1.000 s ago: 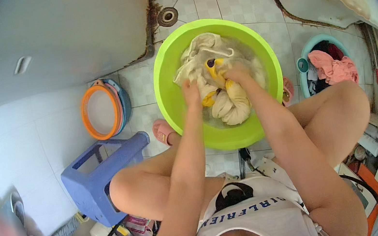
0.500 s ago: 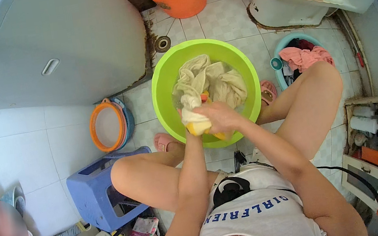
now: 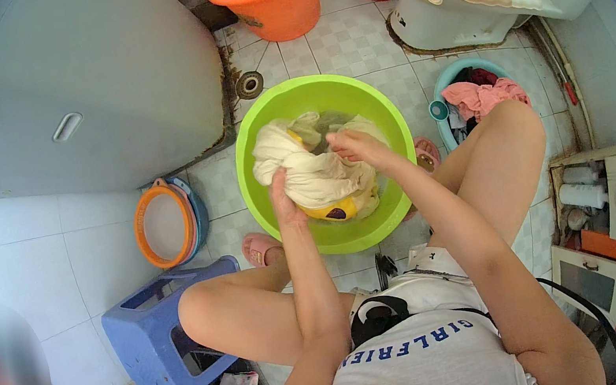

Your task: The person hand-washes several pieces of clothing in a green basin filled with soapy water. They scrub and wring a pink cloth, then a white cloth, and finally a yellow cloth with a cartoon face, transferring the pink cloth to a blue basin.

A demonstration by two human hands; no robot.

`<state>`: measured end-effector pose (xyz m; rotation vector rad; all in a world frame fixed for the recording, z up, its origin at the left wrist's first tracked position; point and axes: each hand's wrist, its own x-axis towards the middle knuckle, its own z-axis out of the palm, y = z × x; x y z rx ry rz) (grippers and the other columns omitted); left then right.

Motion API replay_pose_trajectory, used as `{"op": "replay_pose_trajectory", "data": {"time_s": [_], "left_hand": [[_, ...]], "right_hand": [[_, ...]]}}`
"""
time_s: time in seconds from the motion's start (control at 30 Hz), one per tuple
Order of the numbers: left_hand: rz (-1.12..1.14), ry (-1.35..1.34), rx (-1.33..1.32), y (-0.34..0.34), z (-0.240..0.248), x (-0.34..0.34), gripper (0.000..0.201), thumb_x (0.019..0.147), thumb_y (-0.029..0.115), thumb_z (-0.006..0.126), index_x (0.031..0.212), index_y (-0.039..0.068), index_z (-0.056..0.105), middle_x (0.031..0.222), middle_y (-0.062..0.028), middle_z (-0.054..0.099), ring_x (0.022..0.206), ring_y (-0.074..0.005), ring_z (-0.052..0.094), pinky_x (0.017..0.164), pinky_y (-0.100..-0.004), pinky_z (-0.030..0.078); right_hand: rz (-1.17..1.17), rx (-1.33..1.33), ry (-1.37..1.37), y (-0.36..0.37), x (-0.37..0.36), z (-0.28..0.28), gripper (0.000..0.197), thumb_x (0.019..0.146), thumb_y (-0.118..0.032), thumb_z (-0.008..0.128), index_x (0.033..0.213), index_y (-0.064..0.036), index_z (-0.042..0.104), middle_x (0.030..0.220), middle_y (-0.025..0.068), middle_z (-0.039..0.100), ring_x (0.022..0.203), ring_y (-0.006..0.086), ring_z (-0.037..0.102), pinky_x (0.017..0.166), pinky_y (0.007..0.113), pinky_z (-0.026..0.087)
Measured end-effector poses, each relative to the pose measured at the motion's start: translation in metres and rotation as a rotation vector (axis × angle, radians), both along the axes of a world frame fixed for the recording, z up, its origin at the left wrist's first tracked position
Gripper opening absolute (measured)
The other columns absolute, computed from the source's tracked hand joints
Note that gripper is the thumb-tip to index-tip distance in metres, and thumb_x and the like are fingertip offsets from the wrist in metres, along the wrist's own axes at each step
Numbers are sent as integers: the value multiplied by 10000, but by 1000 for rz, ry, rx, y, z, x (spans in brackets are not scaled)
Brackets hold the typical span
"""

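Observation:
A lime-green basin (image 3: 255, 200) stands on the floor between my legs with water in it. Wet, bunched cream cloth (image 3: 322, 178) with a yellow part and a dark printed patch along its near side lies heaped in it. My left hand (image 3: 285, 197) grips the cloth from its near left side, the fingers partly hidden underneath. Over the right part of the heap, my right hand (image 3: 359, 146) is closed with curled fingers at a fold of the same cloth.
An orange bucket (image 3: 268, 3) and a toilet (image 3: 448, 12) stand at the back. Right of my knee is a light-blue basin (image 3: 440, 77) of clothes. A blue stool (image 3: 165, 325) and orange-rimmed basins (image 3: 147, 244) are at left, below a grey appliance (image 3: 83, 75).
My hands have moved apart, from together at the basin's near rim to either side of the cloth. The twisted cloth has spread into a loose heap, showing the yellow part and dark patch.

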<state>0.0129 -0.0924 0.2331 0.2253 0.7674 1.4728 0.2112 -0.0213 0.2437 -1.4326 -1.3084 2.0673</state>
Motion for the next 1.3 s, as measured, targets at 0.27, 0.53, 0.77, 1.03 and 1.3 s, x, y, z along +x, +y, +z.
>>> {"op": "replay_pose_trajectory", "data": {"time_s": [0.27,0.53,0.77,1.03,1.3], "left_hand": [[-403,1316,145,-6,46,46,465,840,301,647,1148,-39,571,1036,-223,654,985,-336,630,844,-389,487],[-803,1738,-112,-20,56,60,562,817,526,626,845,-32,684,777,-237,659,830,-376,644,797,-451,484],[-377,728,-702,-16,-41,-28,697,883,670,427,1156,66,642,1090,-98,676,1022,-270,616,872,-429,477],[-67,-240,-39,-10,-77,-21,684,920,546,462,1391,52,406,1356,-136,497,1210,-309,501,1030,-437,406],[113,78,-234,-1,-65,-12,434,933,192,547,1333,53,454,1283,-91,543,1180,-231,514,1026,-382,401]], "right_hand": [[-161,-681,803,35,-28,0,491,853,-393,683,1194,-54,584,1095,104,663,943,214,661,821,386,558],[72,-682,498,6,-3,-45,298,848,-140,677,1099,6,611,1001,132,683,850,207,681,761,333,574],[-10,-287,427,-23,-31,-12,495,743,-130,728,1181,35,567,1088,117,654,951,196,646,836,341,528],[591,290,13,-50,-52,6,755,555,-319,776,1195,11,548,1066,191,645,988,295,619,871,353,475],[294,499,-380,4,-37,-34,741,585,-288,767,1248,-67,520,1023,194,666,963,351,637,807,400,515]]}}
